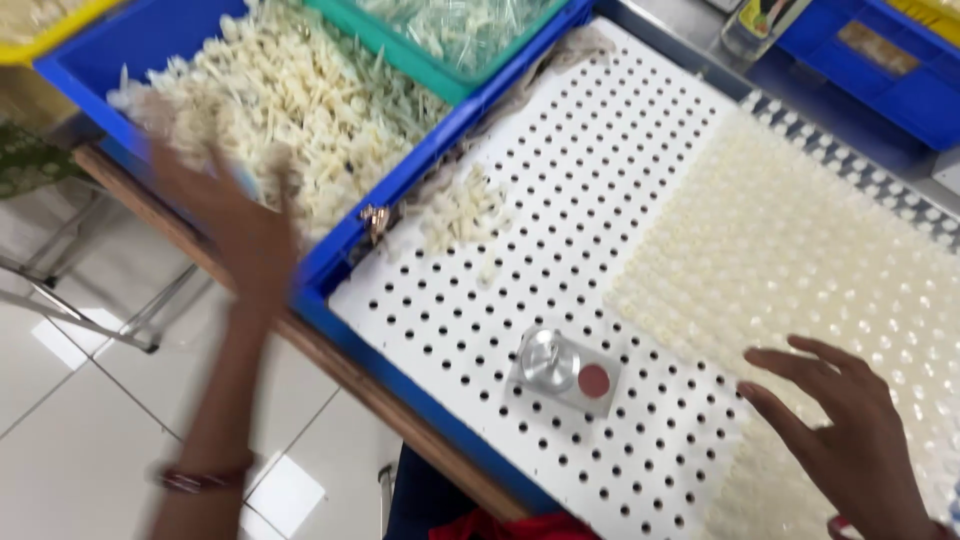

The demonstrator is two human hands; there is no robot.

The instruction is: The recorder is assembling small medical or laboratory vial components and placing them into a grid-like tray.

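Left hand (240, 225): blurred, fingers spread apart, nothing seen clamped in it; it hovers at the near edge of the blue bin (350, 240), over the heap of white parts (300, 90); a dark bangle (200, 480) sits on its wrist
Right hand (850, 435): fingers apart and loosely curled, holding nothing; it hangs over the near right corner of the board (560, 200), just above the filled patch
Board: white, full of round holes, lying just right of the blue bin; its left part shows bare holes
Filled patch (800, 260): the board's right part, where pale parts stand close together in rows
Loose parts (460, 210): a small pile on the board's left edge, touching the bin side
Metal piece (567, 368): a small flat plate with a shiny round knob and a red dot, lying on the board near its front, between the two hands
Green tray (440, 60): resting on the blue bin at the far side of the heap, holding clear bagged parts
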